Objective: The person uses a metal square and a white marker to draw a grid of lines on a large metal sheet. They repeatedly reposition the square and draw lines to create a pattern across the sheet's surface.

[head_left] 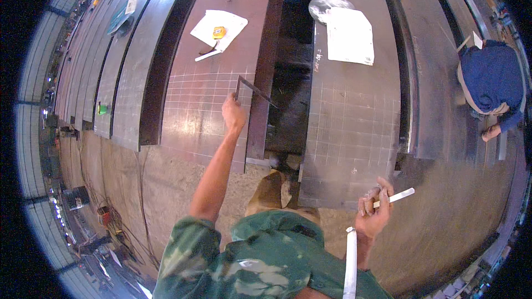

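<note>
My left hand [233, 115] reaches forward over the left steel beam [194, 127], closed on one arm of a dark metal angle square [256, 89]. The square's other arm slants across the beam's right edge. White chalk lines form a grid on the beam's face by my hand. Low on the right, my right hand [372, 209] is raised near the near end of the right steel beam [338, 182]. Its fingers pinch a white chalk stick [403, 194]. Fainter gridded lines cover that beam.
A yellow tape measure [220, 32] rests on paper sheets [233, 21] on the left beam. More papers [349, 39] lie over a round silvery patch [327, 6]. A dark gap [291, 99] separates the beams. Another person [490, 77] bends at far right. Cables [119, 230] lie lower left.
</note>
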A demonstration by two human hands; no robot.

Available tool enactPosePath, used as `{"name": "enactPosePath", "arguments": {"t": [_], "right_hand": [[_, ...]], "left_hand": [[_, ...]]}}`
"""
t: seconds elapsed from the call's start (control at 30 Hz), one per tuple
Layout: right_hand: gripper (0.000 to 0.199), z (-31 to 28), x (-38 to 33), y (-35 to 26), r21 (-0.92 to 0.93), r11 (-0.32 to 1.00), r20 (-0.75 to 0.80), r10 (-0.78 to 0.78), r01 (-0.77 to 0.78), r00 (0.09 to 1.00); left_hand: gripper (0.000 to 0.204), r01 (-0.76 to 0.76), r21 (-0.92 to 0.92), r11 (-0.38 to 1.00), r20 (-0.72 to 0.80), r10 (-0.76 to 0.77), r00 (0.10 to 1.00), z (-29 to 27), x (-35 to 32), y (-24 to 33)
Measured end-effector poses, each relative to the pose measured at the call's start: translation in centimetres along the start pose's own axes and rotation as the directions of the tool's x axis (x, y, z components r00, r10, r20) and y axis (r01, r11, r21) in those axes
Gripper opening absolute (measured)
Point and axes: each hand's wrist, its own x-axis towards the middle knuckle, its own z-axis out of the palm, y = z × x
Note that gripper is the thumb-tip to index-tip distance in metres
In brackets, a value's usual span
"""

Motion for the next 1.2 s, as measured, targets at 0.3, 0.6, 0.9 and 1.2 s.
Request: {"name": "enactPosePath", "arguments": {"t": [0.3, 0.6, 0.9, 1.2], "right_hand": [[0.028, -4.3, 2.6, -2.1, -0.026, 0.994, 0.060, -0.105, 0.107, 0.993], [0.026, -2.8, 7.0, -1.9, -0.074, 0.997, 0.050, -0.001, 0.004, 0.999], [0.023, 1.7, 11.2, 1.5, -0.157, 0.985, -0.016, 0.067, -0.069, 0.998], [0.022, 10.5, 20.1, 14.0, -0.406, 0.847, 0.067, 0.401, -0.342, 0.914]], "left_hand": [[0.018, 0.118, 0.477, 0.871, -0.007, -0.130, 0.991, 7.4, 1.1, -0.2], [0.017, 0.104, 0.530, 0.842, 0.141, -0.208, 0.968, 5.6, 0.8, -0.5], [0.019, 0.175, 0.433, 0.884, -0.028, -0.181, 0.983, 4.0, -6.0, -2.5], [0.021, 0.194, 0.404, 0.894, 0.061, -0.238, 0.969, 3.3, -6.7, -3.5]]}}
